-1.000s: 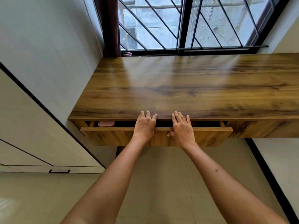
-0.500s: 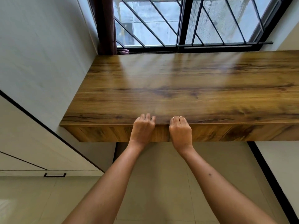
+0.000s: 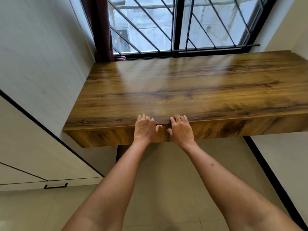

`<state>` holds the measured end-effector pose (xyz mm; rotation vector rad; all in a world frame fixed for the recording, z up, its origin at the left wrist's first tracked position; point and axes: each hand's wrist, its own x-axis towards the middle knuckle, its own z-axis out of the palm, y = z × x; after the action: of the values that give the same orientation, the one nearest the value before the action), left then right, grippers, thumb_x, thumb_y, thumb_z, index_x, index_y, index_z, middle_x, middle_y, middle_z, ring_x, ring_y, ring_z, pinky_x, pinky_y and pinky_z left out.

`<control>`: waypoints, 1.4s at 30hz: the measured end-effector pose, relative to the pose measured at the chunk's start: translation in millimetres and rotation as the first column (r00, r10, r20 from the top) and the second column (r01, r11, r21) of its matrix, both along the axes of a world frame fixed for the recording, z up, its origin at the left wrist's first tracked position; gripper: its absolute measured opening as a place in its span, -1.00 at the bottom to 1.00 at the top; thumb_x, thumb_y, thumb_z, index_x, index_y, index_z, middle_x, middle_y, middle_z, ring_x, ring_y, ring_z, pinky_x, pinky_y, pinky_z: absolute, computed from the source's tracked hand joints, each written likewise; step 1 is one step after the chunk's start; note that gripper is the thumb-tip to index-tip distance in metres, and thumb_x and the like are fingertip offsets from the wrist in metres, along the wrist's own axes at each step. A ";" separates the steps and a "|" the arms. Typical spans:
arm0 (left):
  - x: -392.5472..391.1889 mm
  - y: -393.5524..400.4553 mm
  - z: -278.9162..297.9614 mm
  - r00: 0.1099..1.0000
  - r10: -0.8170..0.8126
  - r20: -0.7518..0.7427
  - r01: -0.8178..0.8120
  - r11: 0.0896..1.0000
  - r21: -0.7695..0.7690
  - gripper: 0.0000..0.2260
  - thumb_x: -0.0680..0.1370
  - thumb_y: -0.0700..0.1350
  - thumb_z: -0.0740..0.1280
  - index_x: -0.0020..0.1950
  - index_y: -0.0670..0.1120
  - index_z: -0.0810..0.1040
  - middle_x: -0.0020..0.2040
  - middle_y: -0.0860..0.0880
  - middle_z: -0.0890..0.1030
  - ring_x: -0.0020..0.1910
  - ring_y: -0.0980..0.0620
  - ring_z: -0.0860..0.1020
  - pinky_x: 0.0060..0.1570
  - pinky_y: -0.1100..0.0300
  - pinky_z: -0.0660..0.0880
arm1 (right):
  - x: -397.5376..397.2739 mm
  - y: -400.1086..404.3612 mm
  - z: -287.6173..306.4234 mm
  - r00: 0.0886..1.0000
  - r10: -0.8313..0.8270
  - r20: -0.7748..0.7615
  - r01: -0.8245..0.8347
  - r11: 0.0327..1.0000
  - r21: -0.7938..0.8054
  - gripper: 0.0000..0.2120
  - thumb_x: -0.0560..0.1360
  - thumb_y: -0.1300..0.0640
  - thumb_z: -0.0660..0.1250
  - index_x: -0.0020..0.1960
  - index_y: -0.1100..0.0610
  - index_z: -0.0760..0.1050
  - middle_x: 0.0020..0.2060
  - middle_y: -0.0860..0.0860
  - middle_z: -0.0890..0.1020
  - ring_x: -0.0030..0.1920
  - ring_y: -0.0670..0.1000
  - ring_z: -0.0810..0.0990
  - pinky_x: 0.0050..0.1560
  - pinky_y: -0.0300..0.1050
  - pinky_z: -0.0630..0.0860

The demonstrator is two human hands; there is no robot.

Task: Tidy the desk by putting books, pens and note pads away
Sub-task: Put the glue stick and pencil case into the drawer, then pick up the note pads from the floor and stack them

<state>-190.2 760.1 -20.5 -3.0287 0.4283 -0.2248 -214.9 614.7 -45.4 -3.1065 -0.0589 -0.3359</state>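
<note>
A wide wood-grain surface (image 3: pixel 191 90) runs along under a barred window (image 3: pixel 180 25), its left end against the pale wall (image 3: pixel 41 55). A dark curtain (image 3: pixel 103 30) hangs in the corner where wall and window meet. Below the wall on the left stand pale cabinet doors, one with a small black handle (image 3: pixel 55 186), and beige floor tiles (image 3: pixel 166 180) lie under the surface. The drawer front (image 3: pixel 116 137) sits flush beneath the front edge of the surface, closed; no books, pens or note pads can be seen anywhere. Both bare forearms reach forward side by side. The left hand (image 3: pixel 144 129) and the right hand (image 3: pixel 181 130) rest against the drawer front near its middle, just beside each other, thumbs pointing inward and nearly meeting. The fingers (image 3: pixel 178 117) of both hands are relaxed and slightly bent over the front edge of the surface, gripping nothing
</note>
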 end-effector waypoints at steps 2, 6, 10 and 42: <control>-5.0 -6.0 2.1 1.000 -0.023 -0.002 0.023 0.999 -0.044 -0.50 0.62 0.18 0.08 0.36 -0.15 0.46 0.43 -0.21 0.40 0.51 -0.20 0.20 0.49 -0.09 0.12 | -13.2 -9.9 1.7 0.999 -0.039 -0.021 0.040 0.999 0.025 -0.40 0.50 -0.04 0.34 0.44 0.22 0.31 0.40 0.22 0.38 0.45 0.24 0.28 0.48 0.22 0.11; -14.5 -29.6 3.2 0.994 -0.105 -0.004 0.105 0.991 -0.088 -0.37 0.64 0.18 -0.02 0.56 -0.09 -0.21 0.56 -0.23 -0.24 0.54 -0.21 -0.26 0.52 -0.13 -0.16 | -39.4 -41.6 7.8 0.989 -0.146 -0.033 0.147 0.988 0.037 -0.29 0.59 -0.11 0.16 0.55 0.22 -0.04 0.55 0.21 -0.02 0.55 0.20 -0.12 0.51 0.19 -0.18; -15.0 -75.1 7.7 0.970 -0.242 0.038 0.243 0.969 -0.044 -0.38 0.65 0.18 -0.08 0.55 -0.10 -0.27 0.55 -0.23 -0.28 0.54 -0.21 -0.27 0.51 -0.11 -0.24 | -60.4 -82.1 14.9 0.970 -0.235 -0.067 0.239 0.969 0.059 -0.26 0.61 -0.14 0.08 0.55 0.24 -0.18 0.55 0.19 -0.15 0.55 0.17 -0.22 0.53 0.17 -0.21; -303.7 -587.0 -93.6 0.086 -0.974 -0.211 0.996 0.079 0.044 -0.37 0.64 0.19 -0.07 0.56 -0.14 -0.20 0.56 -0.24 -0.20 0.55 -0.20 -0.20 0.53 -0.11 -0.12 | -438.5 -419.3 -96.5 0.149 -0.945 -0.292 0.989 0.144 0.039 -0.26 0.62 -0.17 0.01 0.54 0.26 -0.23 0.55 0.19 -0.15 0.55 0.16 -0.22 0.51 0.14 -0.26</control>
<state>-493.9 173.1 -114.2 -1.9100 2.3514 -0.0120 -653.4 195.4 -141.9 -2.3375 1.9484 0.0321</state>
